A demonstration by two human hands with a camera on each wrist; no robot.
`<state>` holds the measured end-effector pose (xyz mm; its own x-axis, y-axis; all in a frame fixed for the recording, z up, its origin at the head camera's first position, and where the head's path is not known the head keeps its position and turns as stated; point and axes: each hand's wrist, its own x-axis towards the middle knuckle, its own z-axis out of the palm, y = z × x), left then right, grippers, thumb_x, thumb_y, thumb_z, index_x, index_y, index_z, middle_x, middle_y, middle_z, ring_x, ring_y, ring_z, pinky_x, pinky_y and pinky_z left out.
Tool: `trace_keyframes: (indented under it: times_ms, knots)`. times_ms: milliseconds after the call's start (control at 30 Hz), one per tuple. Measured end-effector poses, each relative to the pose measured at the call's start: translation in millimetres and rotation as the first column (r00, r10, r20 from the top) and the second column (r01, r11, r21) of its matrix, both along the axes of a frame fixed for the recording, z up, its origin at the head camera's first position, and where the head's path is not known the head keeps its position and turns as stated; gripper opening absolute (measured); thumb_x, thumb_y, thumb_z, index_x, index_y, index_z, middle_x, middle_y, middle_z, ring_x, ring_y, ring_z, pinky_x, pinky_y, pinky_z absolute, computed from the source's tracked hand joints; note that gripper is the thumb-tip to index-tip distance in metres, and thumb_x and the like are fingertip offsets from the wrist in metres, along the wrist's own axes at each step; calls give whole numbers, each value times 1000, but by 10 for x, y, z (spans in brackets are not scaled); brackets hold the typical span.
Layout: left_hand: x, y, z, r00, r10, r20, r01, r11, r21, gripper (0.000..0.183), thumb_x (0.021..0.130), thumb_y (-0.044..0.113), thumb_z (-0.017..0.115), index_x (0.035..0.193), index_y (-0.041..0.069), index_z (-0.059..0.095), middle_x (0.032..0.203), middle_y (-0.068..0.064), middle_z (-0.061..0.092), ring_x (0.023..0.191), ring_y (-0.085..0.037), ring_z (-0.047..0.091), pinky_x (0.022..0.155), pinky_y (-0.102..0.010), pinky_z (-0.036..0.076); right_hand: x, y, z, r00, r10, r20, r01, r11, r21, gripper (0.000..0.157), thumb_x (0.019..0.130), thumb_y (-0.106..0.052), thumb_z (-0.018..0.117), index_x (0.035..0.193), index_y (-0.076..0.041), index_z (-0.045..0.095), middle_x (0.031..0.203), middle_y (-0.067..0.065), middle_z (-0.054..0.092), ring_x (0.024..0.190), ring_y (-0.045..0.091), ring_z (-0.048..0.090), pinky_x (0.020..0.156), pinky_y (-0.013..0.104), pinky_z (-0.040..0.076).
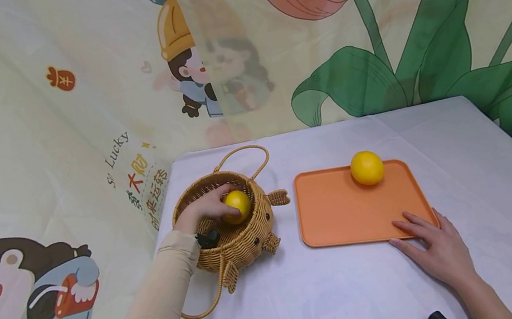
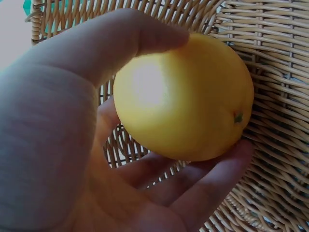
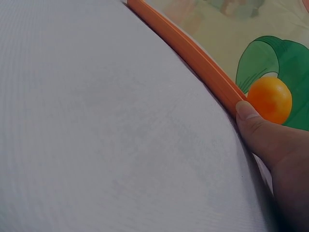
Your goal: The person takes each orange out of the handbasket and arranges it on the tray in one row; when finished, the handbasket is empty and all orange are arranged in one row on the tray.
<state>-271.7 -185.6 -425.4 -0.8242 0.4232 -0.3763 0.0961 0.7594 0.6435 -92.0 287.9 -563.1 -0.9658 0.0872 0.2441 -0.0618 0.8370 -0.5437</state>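
Observation:
Inside a round wicker basket [image 1: 240,247] at the left, my left hand [image 1: 210,206] grips a yellow orange [image 1: 238,207]. The left wrist view shows the thumb over the top of this orange [image 2: 188,101] and the fingers curled beneath it, with a small green stem end at its right. A second orange [image 1: 366,168] sits at the back edge of a flat orange tray [image 1: 346,212]. My right hand [image 1: 436,248] rests at the tray's near right corner, fingers stretched over the rim and thumb against the front edge. In the right wrist view the thumb [image 3: 258,128] touches the tray's side.
The basket has fish-like wicker fins and two loop handles; one handle [image 1: 209,305] lies out toward the front, the other [image 1: 245,153] stands at the back. A white cloth [image 1: 334,293] covers the table. Printed curtains [image 1: 241,71] hang behind and at the left.

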Motion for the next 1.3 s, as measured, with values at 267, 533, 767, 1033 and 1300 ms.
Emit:
trace_keyframes:
  times_ms: [267, 533, 767, 1033, 1300]
  knots:
    - [-37, 15, -68, 997, -23, -70, 15, 994, -104, 77, 84, 39, 84, 147, 12, 50, 135, -16, 56, 116, -32, 55, 101, -48, 44, -11, 9, -4, 1000, -4, 6, 4, 1000, -4, 53, 88, -41, 81, 131, -12, 71, 146, 23, 54, 149, 52, 13, 114, 73, 5]
    - [0, -2, -83, 993, 39, -113, -48, 996, -81, 79, 82, 41, 83, 144, 5, 51, 131, -17, 59, 114, -33, 56, 99, -48, 46, 40, 1, -22, 999, -10, 33, 10, 1000, -12, 55, 88, -46, 80, 131, -13, 71, 147, 22, 53, 148, 53, 14, 113, 74, 8]
    - [95, -39, 2, 984, 132, -118, -128, 991, 46, 72, 83, 47, 81, 141, 13, 56, 125, -12, 62, 103, -28, 59, 84, -44, 54, 80, -34, -74, 997, -21, 75, 22, 1000, -11, 58, 87, -48, 80, 132, -13, 70, 148, 22, 52, 148, 55, 12, 111, 77, 9]
    - [132, -69, 230, 971, 215, 108, -238, 921, 308, 57, 91, 35, 76, 139, 8, 58, 125, -19, 56, 98, -29, 62, 83, -58, 57, 59, -48, -74, 998, -24, 52, 25, 1000, -6, 58, 86, -47, 81, 132, -14, 71, 148, 22, 52, 148, 55, 12, 111, 76, 9]
    - [251, 53, 443, 936, 303, 178, -351, 836, 423, 53, 98, 41, 64, 132, 1, 54, 114, -22, 56, 89, -29, 66, 78, -48, 60, 12, 0, -26, 999, -21, 24, 21, 1000, -1, 56, 87, -46, 81, 131, -14, 71, 147, 21, 53, 149, 52, 12, 115, 72, 5]
